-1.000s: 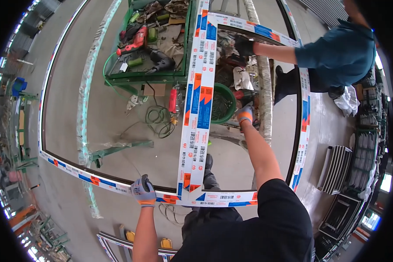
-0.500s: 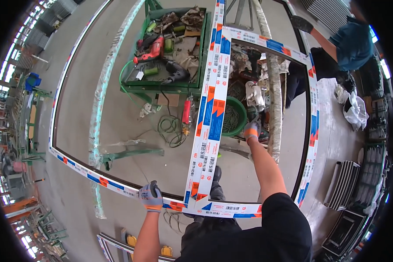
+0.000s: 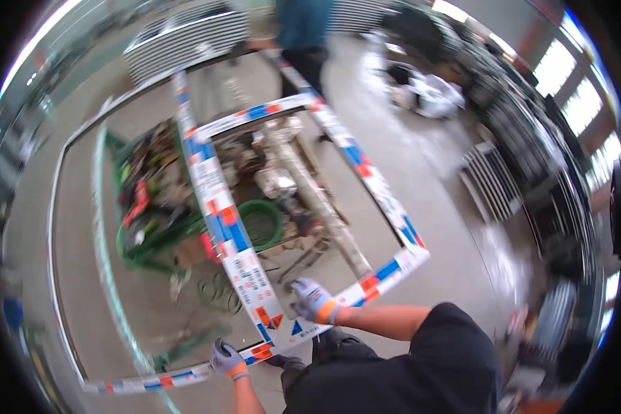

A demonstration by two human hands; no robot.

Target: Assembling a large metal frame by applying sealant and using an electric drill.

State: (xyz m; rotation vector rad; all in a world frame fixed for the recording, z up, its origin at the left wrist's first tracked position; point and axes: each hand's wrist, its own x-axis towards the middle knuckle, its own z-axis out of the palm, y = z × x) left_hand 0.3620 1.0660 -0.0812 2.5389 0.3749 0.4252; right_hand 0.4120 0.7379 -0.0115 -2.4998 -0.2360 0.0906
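Note:
A large window frame (image 3: 229, 219), wrapped in white film with blue and orange print, lies in front of me with a broad bar across it. At its near edge, my left hand (image 3: 229, 360), in a grey glove, is closed around the rail beside the foot of that bar. My right hand (image 3: 314, 302), gloved in grey with an orange cuff, is over the frame's near right opening, close to the near rail. Its fingers are curled; motion blur hides what they may hold. Below the frame stands a green basket (image 3: 277, 233) of small pieces.
A green tool cart (image 3: 160, 238) with a red power tool (image 3: 138, 202) stands under the frame. Wrapped support bars (image 3: 317, 200) run beneath it. A person in blue (image 3: 302, 31) is at the far side. Stacked profiles (image 3: 493, 181) lie at right.
My view has swung to the right. My right hand has come back from beside the green basket to near the front rail. My left hand stays on the frame's near edge.

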